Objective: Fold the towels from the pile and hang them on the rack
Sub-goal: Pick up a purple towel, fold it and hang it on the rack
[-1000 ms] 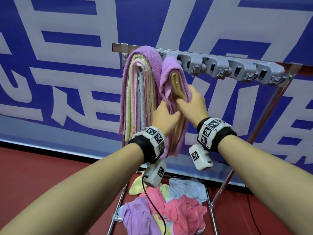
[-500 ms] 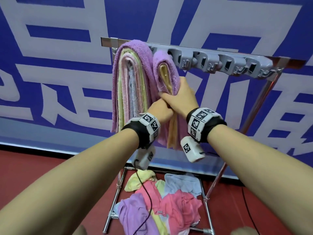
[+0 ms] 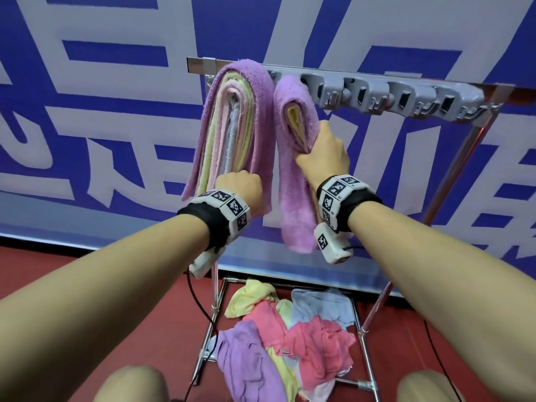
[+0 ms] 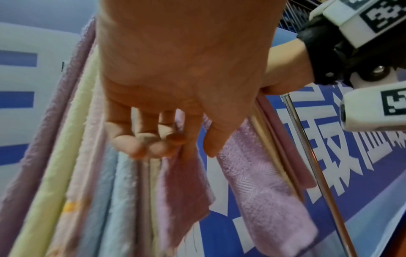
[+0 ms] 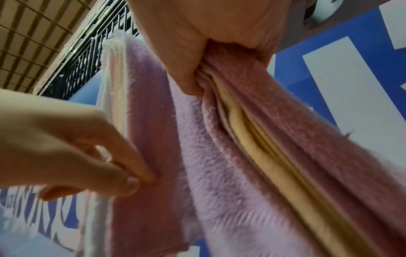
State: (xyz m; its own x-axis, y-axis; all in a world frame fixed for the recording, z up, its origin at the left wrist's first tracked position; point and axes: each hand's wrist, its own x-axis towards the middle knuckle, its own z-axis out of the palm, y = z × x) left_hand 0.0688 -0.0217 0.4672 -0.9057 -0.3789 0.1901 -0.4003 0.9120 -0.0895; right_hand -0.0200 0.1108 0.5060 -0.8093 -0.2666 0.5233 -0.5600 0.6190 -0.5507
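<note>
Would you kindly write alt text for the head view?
A person's right hand grips a purple towel hanging on a metal rack, while the left hand touches a thicker towel bundle; unfolded towels lie below.

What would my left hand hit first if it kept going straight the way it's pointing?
Probably the big towel stack on the rack: the left hand points up into its lower edges, fingertips apparently already at the purple layer.

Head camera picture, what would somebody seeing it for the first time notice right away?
First, the two bundles of folded towels draped over the left end of the grey rack: a thick pastel stack wrapped in purple, and beside it a purple towel with yellow inside. The right hand grips that purple towel, while the left hand touches the stack's lower edge. Below, on the rack's base, lies the unfolded pile.
</note>
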